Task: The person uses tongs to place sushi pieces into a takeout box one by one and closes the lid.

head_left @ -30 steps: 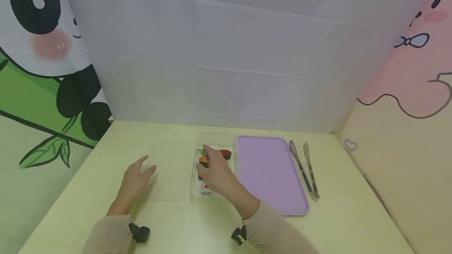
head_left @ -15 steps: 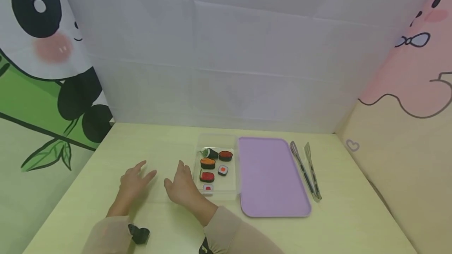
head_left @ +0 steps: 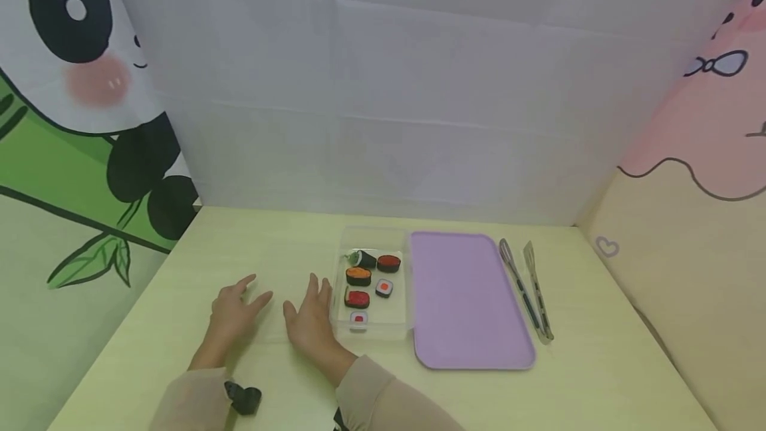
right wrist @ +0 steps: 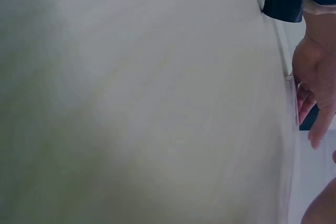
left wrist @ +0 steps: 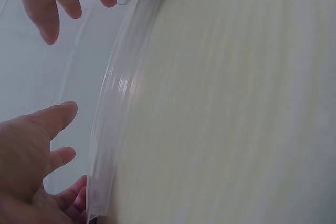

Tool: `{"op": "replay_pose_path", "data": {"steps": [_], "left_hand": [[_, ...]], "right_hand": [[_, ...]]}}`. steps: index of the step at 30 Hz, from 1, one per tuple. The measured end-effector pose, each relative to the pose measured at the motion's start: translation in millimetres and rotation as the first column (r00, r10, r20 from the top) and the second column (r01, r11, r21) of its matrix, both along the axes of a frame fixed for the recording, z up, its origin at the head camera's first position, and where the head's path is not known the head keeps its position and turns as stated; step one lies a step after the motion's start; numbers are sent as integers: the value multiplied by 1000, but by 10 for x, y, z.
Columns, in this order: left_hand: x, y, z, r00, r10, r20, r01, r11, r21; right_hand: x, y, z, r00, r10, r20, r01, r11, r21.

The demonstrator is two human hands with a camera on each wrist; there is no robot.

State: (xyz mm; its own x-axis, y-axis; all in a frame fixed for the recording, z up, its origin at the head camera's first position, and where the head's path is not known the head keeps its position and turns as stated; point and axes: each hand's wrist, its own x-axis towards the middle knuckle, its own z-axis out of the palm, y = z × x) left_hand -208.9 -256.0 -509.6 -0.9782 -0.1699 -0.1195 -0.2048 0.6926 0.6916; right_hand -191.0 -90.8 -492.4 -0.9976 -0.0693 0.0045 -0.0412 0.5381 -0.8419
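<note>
A clear, nearly invisible plastic lid [head_left: 278, 285] lies flat on the table between my hands; its raised edge shows in the left wrist view. On its left is my left hand [head_left: 233, 311], thumb and fingers spread. Opposite, my right hand [head_left: 314, 324] stands between the lid and a clear plastic container [head_left: 407, 285], fingers extended and thumb apart. In the right wrist view, left-hand fingers [right wrist: 304, 103] are at the lid's rim; firm contact is unclear. Several sushi pieces sit in the container, including an orange-topped one [head_left: 358, 277] and a red-topped one [head_left: 357, 298].
A purple tray [head_left: 469, 304] lies directly right of the container. Further right, metal tongs [head_left: 541, 304] rest with their jaws apart and pointing to the back. A white cloth wall [head_left: 383, 98] closes off the back, with printed panels on both sides.
My right hand has left the space over the container and come down on its left side, uncovering the sushi. The left hand stays nearly in place. The head view has shifted slightly.
</note>
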Motion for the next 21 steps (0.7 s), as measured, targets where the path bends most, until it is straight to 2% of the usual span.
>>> {"op": "replay_pose_path", "data": {"steps": [5,16,21], "left_hand": [[20,8,-11,1000,1,-3,-1,1000,-7],[18,50,57,1000,-8,6,8,1000,-29],[9,5,74,999,-24,24,25,999,-29]], "right_hand": [[-19,-22,-84,999,-41,-12,41,999,-3],[-75,-40,-83,999,-42,8,42,999,-9],[-94,-53,-102,997,-71,0,71,997,26]]}}
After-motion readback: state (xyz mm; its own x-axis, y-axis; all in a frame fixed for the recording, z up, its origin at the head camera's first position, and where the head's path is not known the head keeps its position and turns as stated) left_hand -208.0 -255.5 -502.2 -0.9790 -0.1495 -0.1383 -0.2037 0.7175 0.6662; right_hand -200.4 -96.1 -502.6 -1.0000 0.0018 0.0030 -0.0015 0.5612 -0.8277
